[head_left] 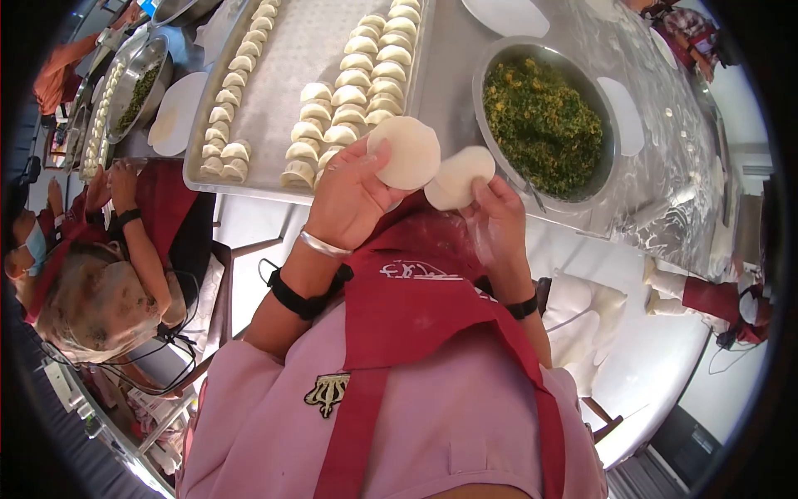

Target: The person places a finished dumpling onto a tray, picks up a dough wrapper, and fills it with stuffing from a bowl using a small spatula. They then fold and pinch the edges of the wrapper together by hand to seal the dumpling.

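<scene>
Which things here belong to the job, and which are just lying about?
Job:
dough round in left hand
dough pieces in right hand
bowl of green filling
tray of folded dumplings

Seemingly lying about:
white oval beside bowl
white plate beyond bowl

White lettering (420, 271) on the red apron (407, 320) is unreadable.

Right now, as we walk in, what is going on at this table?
The left hand holds a flat dough round, and the right hand holds what look like two more, overlapping. The visible faces are bare. Ahead, a tray bears rows of folded dumplings; right of it stands a bowl of green and yellow filling. Another person is at the left.
</scene>
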Demonstrator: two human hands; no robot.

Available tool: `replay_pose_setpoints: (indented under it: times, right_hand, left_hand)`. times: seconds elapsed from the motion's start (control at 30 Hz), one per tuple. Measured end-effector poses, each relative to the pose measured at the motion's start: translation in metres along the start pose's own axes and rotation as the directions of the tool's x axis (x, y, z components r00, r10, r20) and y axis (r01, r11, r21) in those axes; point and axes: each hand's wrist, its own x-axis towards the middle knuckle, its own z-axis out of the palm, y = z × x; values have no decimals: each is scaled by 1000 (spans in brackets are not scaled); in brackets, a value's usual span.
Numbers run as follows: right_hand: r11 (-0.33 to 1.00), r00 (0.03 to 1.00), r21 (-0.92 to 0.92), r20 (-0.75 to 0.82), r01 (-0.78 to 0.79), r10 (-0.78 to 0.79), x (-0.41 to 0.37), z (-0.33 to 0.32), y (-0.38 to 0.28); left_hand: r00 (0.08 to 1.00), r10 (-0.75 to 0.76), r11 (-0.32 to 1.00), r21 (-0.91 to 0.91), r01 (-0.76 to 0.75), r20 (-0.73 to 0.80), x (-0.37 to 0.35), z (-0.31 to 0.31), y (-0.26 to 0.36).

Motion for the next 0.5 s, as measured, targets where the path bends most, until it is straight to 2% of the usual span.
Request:
replay_pose_setpoints:
  times: [0.07, 0.13, 0.2, 0.23, 0.33, 0.43, 0.5]
  right_hand:
    - [995, 997, 84, 32, 61, -64, 4, 17, -7]
    - [979, 997, -200, -50, 40, -51, 7, -4, 2]
    - [896, 992, -445, -113, -4, -52, -8, -17, -1]
    - [843, 994, -538, -103, -27, -34, -19, -22, -12]
    - [708, 969, -701, -222, -85, -104, -52, -27, -44]
    - [617, 869, -786, -332, -40, -366, -76, -30, -63]
    - [299, 786, -945, -85, 131, -612, -76, -17, -77]
  left_hand:
    - [999, -7, 1000, -6, 7, 48, 0, -1, -5]
    - [998, -27, 1000, 14, 27, 53, -2, -2, -8]
    - [996, -53, 998, 20, 52, 72, -1, 0, -11]
    - [995, -63, 998, 13, 62, 78, -2, 3, -13]
    - [987, -133, 991, 8, 133, 88, -2, 4, -21]
    - [971, -201, 980, 34, 198, 129, 1, 7, -30]
    - [959, -239, 971, 57, 233, 154, 3, 12, -36]
